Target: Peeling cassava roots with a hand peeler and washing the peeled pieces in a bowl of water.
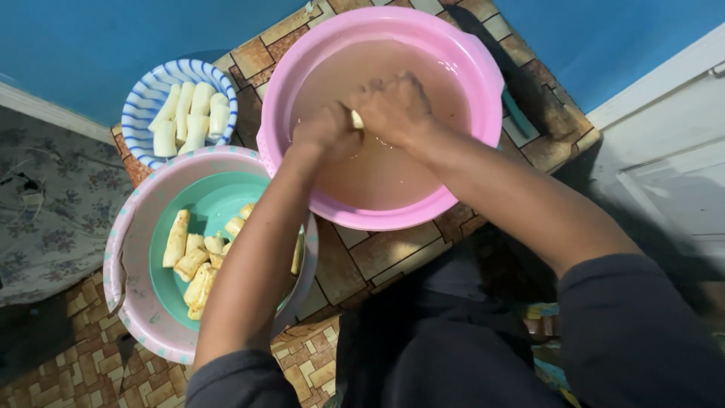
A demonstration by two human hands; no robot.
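No packages, labels, signs (or screens)

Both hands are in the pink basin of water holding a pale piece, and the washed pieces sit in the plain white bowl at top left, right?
Not quite. The head view shows that bowl is blue-and-white striped, not plain white. The rest holds: left hand and right hand are together in the pink basin of water, holding a pale piece, with pale pieces in the top-left bowl.

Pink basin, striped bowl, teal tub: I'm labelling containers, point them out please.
pink basin (pixel 483 68): head view, right rim.
striped bowl (pixel 143 113): head view, left inner wall.
teal tub (pixel 219 196): head view, bare inner wall.
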